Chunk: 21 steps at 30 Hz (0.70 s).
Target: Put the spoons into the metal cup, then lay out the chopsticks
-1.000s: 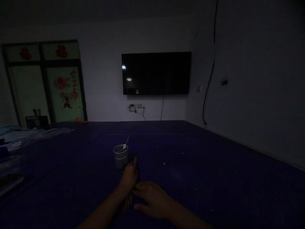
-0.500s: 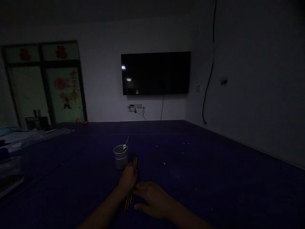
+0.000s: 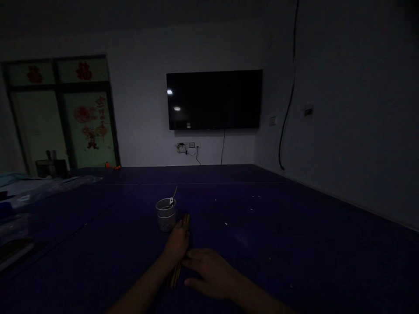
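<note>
My left hand (image 3: 177,241) is closed around a bundle of thin yellowish-brown sticks (image 3: 176,275), whose ends show above and below the fingers. The light is too dim to tell their exact kind. To the right of the bundle, my right hand (image 3: 209,271) is open, thumb apart from the stretched fingers. Its fingertips reach the sticks just below the left hand; whether they press on them I cannot tell. Just beyond the left hand stands a grey metal cup (image 3: 166,215), upright, with a thin handle or stick and a white tag (image 3: 171,201) poking out.
The dark blue surface (image 3: 281,231) carries small white scraps (image 3: 225,223). Clear plastic wrapping (image 3: 55,185) and a pale-edged flat object (image 3: 16,254) lie at left. Small orange items (image 3: 114,167) sit at the far edge. A television (image 3: 214,100) hangs on the wall beyond.
Hardly anything differs. Both hands, the sticks and the cup keep nearly the same places.
</note>
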Each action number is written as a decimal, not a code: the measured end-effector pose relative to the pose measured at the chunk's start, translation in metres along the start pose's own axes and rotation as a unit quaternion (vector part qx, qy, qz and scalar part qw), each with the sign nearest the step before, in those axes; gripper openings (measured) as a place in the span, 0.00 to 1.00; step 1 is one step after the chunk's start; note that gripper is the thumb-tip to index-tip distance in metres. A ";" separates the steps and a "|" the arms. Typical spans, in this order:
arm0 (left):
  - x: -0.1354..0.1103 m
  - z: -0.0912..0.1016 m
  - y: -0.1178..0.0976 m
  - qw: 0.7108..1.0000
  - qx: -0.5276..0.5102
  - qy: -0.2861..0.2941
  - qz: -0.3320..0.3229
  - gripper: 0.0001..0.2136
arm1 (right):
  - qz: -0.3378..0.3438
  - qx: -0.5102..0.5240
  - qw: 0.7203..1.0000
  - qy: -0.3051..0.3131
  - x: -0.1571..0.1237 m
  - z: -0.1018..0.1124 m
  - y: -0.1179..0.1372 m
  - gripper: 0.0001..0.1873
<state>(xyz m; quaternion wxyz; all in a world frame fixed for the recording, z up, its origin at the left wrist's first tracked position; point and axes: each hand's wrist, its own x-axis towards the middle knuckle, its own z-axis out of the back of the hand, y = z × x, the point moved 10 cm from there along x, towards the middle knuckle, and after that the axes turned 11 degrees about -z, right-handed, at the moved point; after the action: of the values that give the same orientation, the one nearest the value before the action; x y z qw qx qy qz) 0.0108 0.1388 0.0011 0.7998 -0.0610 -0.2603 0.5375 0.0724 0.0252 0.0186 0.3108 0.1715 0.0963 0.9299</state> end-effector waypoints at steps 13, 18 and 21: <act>0.004 -0.001 0.011 0.993 -0.093 -0.076 -0.004 0.27 | -0.006 0.010 1.000 0.004 -0.001 0.001 -0.001 0.20; 0.002 0.005 0.012 0.986 -0.120 -0.115 -0.008 0.25 | -0.013 0.000 1.000 0.000 -0.001 0.001 -0.002 0.22; 0.003 0.008 0.008 0.985 -0.124 -0.121 -0.023 0.24 | -0.011 -0.004 1.000 -0.003 -0.002 0.001 -0.002 0.22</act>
<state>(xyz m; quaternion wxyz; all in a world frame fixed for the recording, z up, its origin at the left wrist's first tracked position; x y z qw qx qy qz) 0.0012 0.1429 0.0062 0.7607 -0.0881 -0.4208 0.4863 0.0750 0.0259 0.0181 0.3218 0.1718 0.0933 0.9264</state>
